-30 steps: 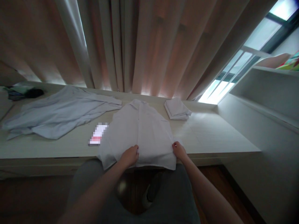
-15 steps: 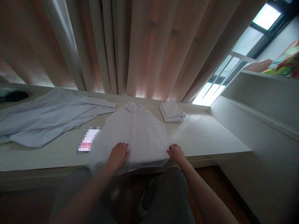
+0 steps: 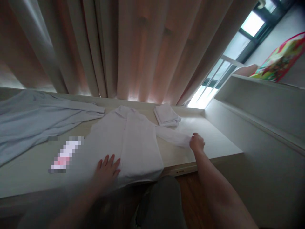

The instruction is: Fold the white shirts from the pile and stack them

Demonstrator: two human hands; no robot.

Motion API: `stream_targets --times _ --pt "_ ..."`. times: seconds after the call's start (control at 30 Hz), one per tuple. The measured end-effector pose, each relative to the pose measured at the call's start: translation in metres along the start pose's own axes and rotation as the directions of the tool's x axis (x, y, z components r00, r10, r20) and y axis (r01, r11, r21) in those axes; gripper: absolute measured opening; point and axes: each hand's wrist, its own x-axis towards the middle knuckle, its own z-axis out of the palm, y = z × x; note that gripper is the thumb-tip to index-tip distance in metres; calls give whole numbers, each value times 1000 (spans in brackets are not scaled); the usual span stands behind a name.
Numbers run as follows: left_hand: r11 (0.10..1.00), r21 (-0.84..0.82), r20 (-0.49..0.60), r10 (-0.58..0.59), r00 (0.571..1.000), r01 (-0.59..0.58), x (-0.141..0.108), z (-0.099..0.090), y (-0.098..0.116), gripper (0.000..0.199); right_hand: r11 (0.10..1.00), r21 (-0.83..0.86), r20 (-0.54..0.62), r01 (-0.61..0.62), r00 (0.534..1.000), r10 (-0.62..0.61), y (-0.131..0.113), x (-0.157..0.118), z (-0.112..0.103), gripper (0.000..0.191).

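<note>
A white collared shirt [image 3: 140, 146] lies spread on the pale tabletop, its collar toward the curtain and its hem hanging over the front edge. My left hand [image 3: 107, 168] rests flat on the lower front of the shirt, fingers spread. Out to the right, my right hand [image 3: 197, 142] is closed on the end of the shirt's sleeve [image 3: 175, 136], which stretches sideways from the shoulder. Behind that sleeve sits a folded white garment [image 3: 167, 115].
Another pale shirt [image 3: 47, 113] lies loosely across the left side of the tabletop [image 3: 224, 140]. A blurred-out phone-like object [image 3: 66, 154] is left of the white shirt. Long curtains [image 3: 143, 51] hang behind, and a white panel [image 3: 228, 124] bounds the right end.
My right hand has moved right and away from me, drawing the sleeve out from the shirt's side. My left hand stays on the shirt, fingers now more spread. The view has shifted right.
</note>
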Motion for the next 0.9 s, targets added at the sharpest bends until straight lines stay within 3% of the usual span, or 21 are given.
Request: stream_targets --times 0.07,0.23,0.33,0.53,0.7,0.83,0.9 --pt "1000 13 4 -8 1000 8 1 -2 2 47 1000 -2 20 11 1000 -11 5 -4 6 33" --pt "1000 28 -10 -11 1000 11 2 -3 5 45 981 14 146 194 970 -194 -2 -32 37 36" --pt "999 30 -12 -11 1000 12 3 -2 6 44 976 23 237 215 948 -214 -9 -42 52 41" --pt "999 48 -7 -10 1000 11 3 -3 7 45 966 66 269 252 927 -260 -14 -30 54 23" --pt "998 58 -4 -16 1000 16 3 -3 7 45 957 83 138 278 948 -287 -20 10 20 25" --pt "999 51 -13 -5 1000 6 2 -3 6 46 944 114 -188 310 940 -286 -23 37 -11 24" --pt "999 43 -17 -2 1000 3 2 -3 5 47 947 117 -283 298 924 -256 -20 36 -15 23"
